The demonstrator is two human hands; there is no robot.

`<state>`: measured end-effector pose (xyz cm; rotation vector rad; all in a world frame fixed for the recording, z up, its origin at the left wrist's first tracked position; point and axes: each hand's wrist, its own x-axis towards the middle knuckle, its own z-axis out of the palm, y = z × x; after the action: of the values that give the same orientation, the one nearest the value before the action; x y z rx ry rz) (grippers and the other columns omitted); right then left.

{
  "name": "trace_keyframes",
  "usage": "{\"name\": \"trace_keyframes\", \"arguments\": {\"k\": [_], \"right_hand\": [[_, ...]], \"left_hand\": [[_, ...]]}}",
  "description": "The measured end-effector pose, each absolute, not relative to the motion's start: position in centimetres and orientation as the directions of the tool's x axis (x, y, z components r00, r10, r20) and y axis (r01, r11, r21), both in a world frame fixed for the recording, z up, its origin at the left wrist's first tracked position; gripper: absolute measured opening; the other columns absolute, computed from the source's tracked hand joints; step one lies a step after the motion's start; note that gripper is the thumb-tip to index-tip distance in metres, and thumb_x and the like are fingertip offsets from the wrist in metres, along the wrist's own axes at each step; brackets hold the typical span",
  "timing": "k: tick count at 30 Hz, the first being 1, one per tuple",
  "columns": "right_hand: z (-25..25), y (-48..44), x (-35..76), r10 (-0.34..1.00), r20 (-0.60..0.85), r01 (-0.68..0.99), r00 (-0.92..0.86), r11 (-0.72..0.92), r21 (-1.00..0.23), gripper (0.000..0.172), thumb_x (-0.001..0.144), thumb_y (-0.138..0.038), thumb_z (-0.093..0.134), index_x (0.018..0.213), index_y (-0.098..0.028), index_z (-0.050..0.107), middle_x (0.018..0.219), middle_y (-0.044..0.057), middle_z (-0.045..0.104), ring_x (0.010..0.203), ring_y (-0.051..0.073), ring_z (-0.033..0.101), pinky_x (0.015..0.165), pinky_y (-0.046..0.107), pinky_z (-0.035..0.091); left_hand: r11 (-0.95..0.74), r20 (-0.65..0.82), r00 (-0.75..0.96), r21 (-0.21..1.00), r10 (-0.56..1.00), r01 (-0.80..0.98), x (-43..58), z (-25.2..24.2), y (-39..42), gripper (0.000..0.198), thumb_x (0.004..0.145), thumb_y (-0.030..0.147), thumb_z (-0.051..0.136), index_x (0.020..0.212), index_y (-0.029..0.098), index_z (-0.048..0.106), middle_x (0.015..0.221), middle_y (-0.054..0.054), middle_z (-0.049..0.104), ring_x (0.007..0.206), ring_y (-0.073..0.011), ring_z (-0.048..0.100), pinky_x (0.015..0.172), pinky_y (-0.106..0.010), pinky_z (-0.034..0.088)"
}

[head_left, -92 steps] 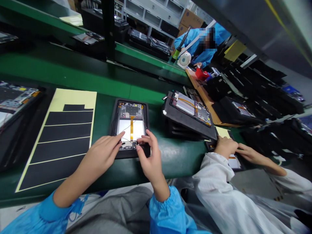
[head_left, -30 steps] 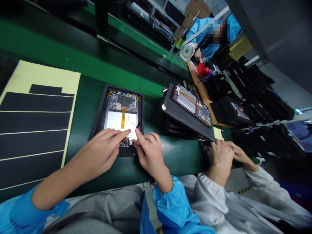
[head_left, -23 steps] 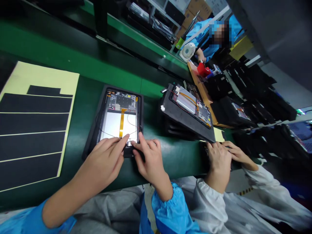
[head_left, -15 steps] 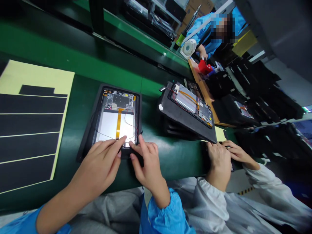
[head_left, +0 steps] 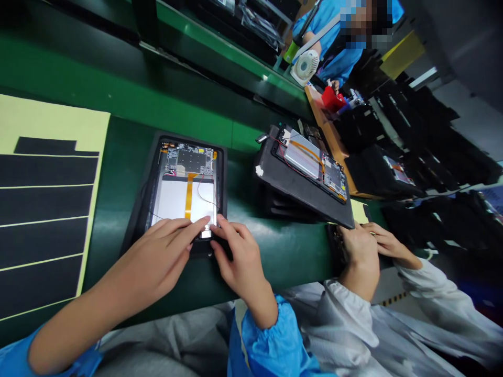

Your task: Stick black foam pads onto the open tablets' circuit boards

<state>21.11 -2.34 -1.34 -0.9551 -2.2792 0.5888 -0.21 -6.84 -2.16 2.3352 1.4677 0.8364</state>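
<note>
Grip unclear, left hand (head_left: 151, 262) and right hand (head_left: 240, 264) on lower edge of opened tablet (head_left: 184, 201), fingertips nearly meeting

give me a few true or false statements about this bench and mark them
1. The left hand and right hand both touch the lower end of the opened tablet. True.
2. The tablet lies directly on the bench. False: it sits in a black tray on the green bench.
3. An orange flex cable runs down the tablet's white panel. True.
4. The person's sleeves are white. False: the person's sleeve is blue; the white sleeve belongs to a co-worker alongside.
</note>
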Motion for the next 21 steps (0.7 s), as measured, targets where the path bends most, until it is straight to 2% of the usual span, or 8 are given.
{"name": "trace_keyframes", "arguments": {"k": [4,6,8,10,12,14,17,21], "right_hand": [[-1.1,-2.4,20.9,0.77,0.363,0.451,-0.525,0.613,-0.648,0.068,0.1,-0.011,0.059,0.162,-0.03,0.037,0.12,0.007,0.076,0.112,0.023,0.065,0.099,0.038,0.057],[-0.4,-2.7,20.6,0.828,0.343,0.41,-0.443,0.528,-0.744,0.061,0.098,-0.012,0.062,0.155,-0.03,0.048,0.12,0.007,0.075,0.111,0.022,0.065,0.098,0.039,0.056],[0.7,-3.2,20.2,0.932,0.216,0.277,-0.292,0.299,-0.913,0.048,0.097,-0.018,0.066,0.144,-0.029,0.06,0.107,0.005,0.074,0.094,0.019,0.067,0.083,0.032,0.057],[1.8,-3.8,19.7,0.977,-0.056,-0.002,-0.206,-0.058,-0.998,0.036,0.098,-0.029,0.067,0.135,-0.027,0.065,0.08,-0.001,0.068,0.062,0.011,0.058,0.057,0.023,0.049],[2.4,-4.5,19.1,0.915,-0.308,-0.284,-0.26,-0.377,-0.881,0.035,0.098,-0.036,0.066,0.131,-0.024,0.067,0.06,-0.008,0.054,0.042,0.006,0.036,0.041,0.017,0.031],[2.6,-5.0,18.7,0.838,-0.428,-0.444,-0.339,-0.544,-0.712,0.037,0.095,-0.038,0.069,0.129,-0.022,0.067,0.052,-0.011,0.046,0.037,0.005,0.023,0.036,0.015,0.021],[2.1,-5.7,18.2,0.788,-0.484,-0.529,-0.381,-0.615,-0.585,0.043,0.092,-0.039,0.072,0.132,-0.022,0.066,0.049,-0.012,0.047,0.036,0.004,0.018,0.034,0.014,0.017],[1.3,-6.2,17.9,0.782,-0.504,-0.534,-0.365,-0.62,-0.575,0.053,0.092,-0.044,0.073,0.139,-0.023,0.062,0.047,-0.012,0.049,0.034,0.005,0.018,0.033,0.014,0.015]], "left_hand": [[-0.431,0.307,0.308,0.535,0.901,0.727,-0.4,-2.6,-7.3,0.05,0.104,0.015,0.035,0.154,0.019,0.038,0.131,-0.012,0.063,0.12,-0.0257,0.059,0.102,-0.039,0.046],[-0.424,0.305,0.3,0.549,0.904,0.72,-0.4,-2.6,-7.2,0.049,0.103,0.014,0.035,0.152,0.019,0.039,0.129,-0.012,0.064,0.118,-0.026,0.06,0.1,-0.039,0.047],[-0.414,0.3,0.29,0.571,0.909,0.708,-0.3,-2.5,-6.9,0.047,0.103,0.015,0.036,0.15,0.02,0.04,0.125,-0.011,0.065,0.114,-0.0262,0.061,0.097,-0.039,0.049],[-0.41,0.295,0.287,0.591,0.911,0.694,-0.3,-2.3,-6.7,0.046,0.103,0.016,0.036,0.149,0.021,0.04,0.123,-0.011,0.066,0.113,-0.0263,0.062,0.096,-0.039,0.05],[-0.409,0.293,0.286,0.604,0.912,0.684,-0.4,-2.2,-6.6,0.046,0.103,0.016,0.036,0.148,0.021,0.04,0.123,-0.011,0.066,0.113,-0.0262,0.062,0.096,-0.039,0.05],[-0.413,0.302,0.283,0.61,0.91,0.676,-0.5,-2.2,-6.6,0.047,0.102,0.015,0.036,0.148,0.02,0.04,0.123,-0.011,0.066,0.113,-0.0257,0.063,0.096,-0.039,0.05],[-0.423,0.32,0.28,0.612,0.905,0.668,-0.5,-2.3,-6.6,0.049,0.102,0.014,0.036,0.151,0.02,0.039,0.121,-0.011,0.066,0.111,-0.0253,0.063,0.096,-0.039,0.05],[-0.421,0.327,0.27,0.621,0.906,0.661,-0.5,-2.4,-6.7,0.052,0.101,0.014,0.036,0.153,0.021,0.038,0.12,-0.011,0.066,0.108,-0.0255,0.063,0.095,-0.039,0.05]]}}
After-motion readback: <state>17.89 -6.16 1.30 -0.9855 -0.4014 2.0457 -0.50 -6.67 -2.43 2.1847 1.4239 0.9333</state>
